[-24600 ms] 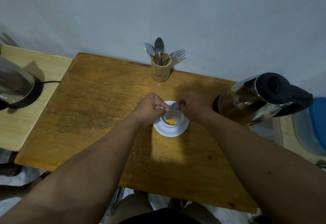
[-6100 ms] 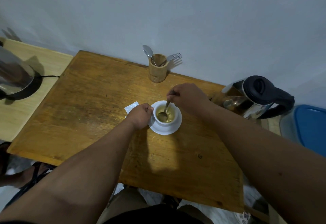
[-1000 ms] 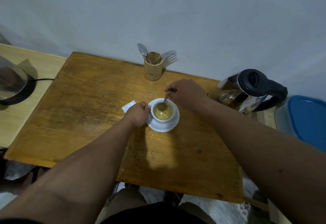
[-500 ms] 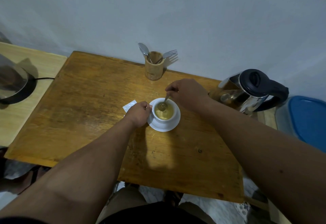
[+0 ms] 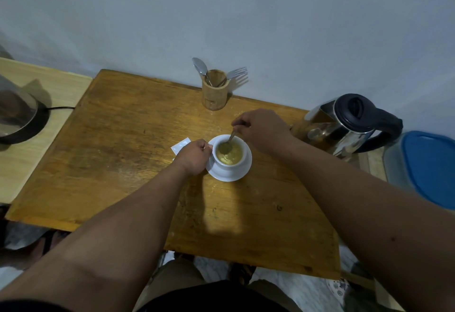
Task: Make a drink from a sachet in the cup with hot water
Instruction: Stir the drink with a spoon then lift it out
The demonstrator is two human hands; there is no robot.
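Note:
A white cup [image 5: 242,160] full of yellowish drink stands on a white saucer [image 5: 242,172] in the middle of the wooden table [image 5: 128,154]. My left hand [image 5: 194,156] is closed on the cup's handle at its left side. My right hand [image 5: 261,128] hovers just behind the cup and pinches a metal spoon [image 5: 227,143] whose bowl sits in the liquid. A torn white sachet [image 5: 181,145] lies flat on the table, partly hidden behind my left hand. The steel kettle [image 5: 344,127] with a black lid stands at the table's right edge.
A wooden holder [image 5: 214,92] with a spoon and a fork stands at the back by the wall. A second kettle base [image 5: 17,117] rests on a pale side table at the left. A blue-lidded container [image 5: 428,169] sits at the right.
The spoon has shifted slightly inside the cup as my right hand moves it around. My left hand stays on the handle. The view has barely shifted.

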